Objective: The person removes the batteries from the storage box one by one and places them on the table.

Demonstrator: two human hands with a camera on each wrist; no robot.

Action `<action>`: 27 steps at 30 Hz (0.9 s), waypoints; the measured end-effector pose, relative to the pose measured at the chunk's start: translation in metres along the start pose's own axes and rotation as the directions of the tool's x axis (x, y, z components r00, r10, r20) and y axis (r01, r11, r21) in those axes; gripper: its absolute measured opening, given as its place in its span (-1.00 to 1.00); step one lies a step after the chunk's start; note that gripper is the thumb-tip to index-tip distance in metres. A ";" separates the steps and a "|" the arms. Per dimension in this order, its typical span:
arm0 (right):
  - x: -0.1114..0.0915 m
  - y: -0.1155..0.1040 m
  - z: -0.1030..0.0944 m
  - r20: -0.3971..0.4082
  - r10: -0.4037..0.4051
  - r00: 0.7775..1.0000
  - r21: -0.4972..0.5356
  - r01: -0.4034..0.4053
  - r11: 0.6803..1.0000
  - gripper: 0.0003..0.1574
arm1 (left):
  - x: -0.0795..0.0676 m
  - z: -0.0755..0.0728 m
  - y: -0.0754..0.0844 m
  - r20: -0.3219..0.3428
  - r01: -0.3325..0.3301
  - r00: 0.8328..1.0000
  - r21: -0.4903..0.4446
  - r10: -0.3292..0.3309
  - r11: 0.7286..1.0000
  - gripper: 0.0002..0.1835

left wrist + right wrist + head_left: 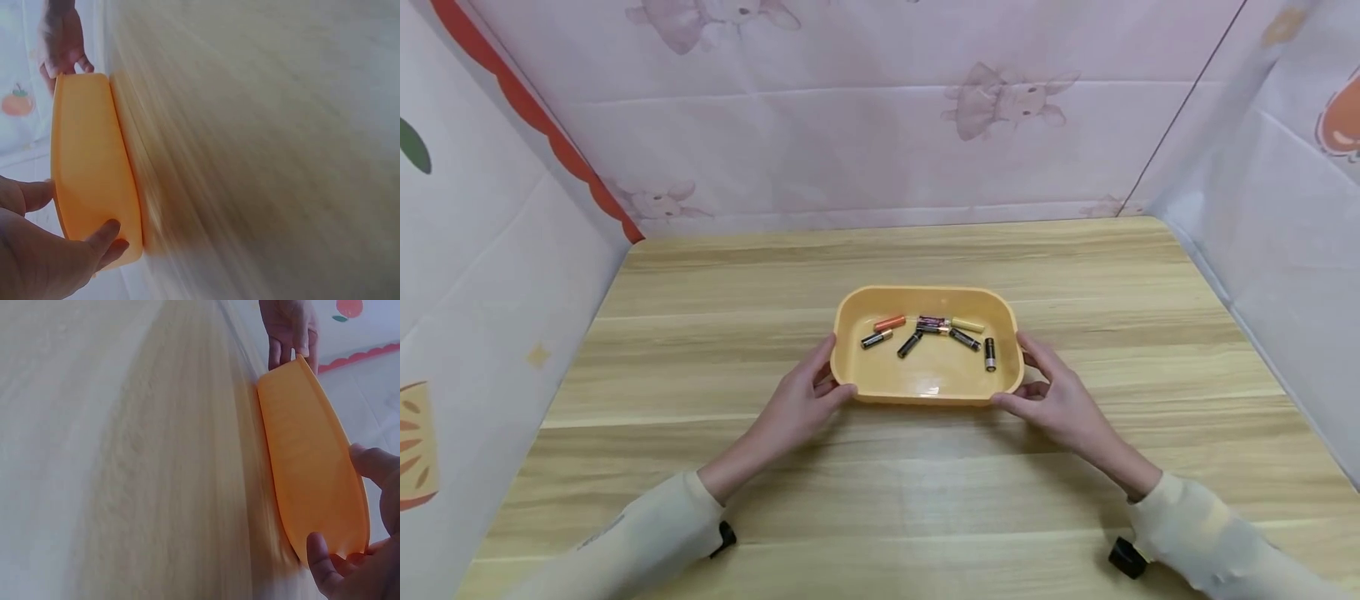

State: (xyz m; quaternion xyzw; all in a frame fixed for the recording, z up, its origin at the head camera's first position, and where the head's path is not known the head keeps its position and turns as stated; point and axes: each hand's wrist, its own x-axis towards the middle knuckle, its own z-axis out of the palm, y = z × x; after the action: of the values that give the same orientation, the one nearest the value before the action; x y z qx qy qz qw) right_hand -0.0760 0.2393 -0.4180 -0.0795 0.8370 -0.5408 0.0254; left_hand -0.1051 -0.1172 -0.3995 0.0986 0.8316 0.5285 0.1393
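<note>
Yellow tray (880, 375) sits between the two grips. Left grip (799, 398) grasps one end, right grip (1060, 402) the other; thumbs at the near rim, fingers round the ends. Eight batteries (909, 344) lie loose inside, mostly beyond the thumbs toward the far wall. Judged done: batteries contained, tray held at both ends. Judged left: letting go. Base touching or just above tabletop (925, 483): cannot tell.
</note>
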 end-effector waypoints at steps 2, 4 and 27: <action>0.000 -0.002 0.004 0.002 -0.003 1.000 -0.005 0.003 1.000 0.27 | -0.003 -0.003 -0.002 -0.011 0.006 1.000 -0.017 -0.006 1.000 -0.09; 0.000 -0.005 0.007 0.004 -0.006 1.000 -0.009 0.006 1.000 0.26 | -0.006 -0.005 -0.004 -0.015 0.012 1.000 -0.033 -0.012 0.999 -0.08; 0.002 -0.017 0.028 0.041 -0.017 0.999 -0.008 0.017 1.000 0.23 | -0.030 -0.025 -0.013 -0.043 0.018 0.999 0.029 -0.017 0.999 -0.02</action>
State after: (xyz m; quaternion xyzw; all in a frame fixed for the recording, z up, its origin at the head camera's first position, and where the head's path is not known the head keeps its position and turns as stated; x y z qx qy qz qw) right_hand -0.0722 0.2070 -0.4140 -0.0979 0.8379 -0.5357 0.0376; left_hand -0.0856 -0.1530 -0.3970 0.0821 0.8430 0.5168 0.1246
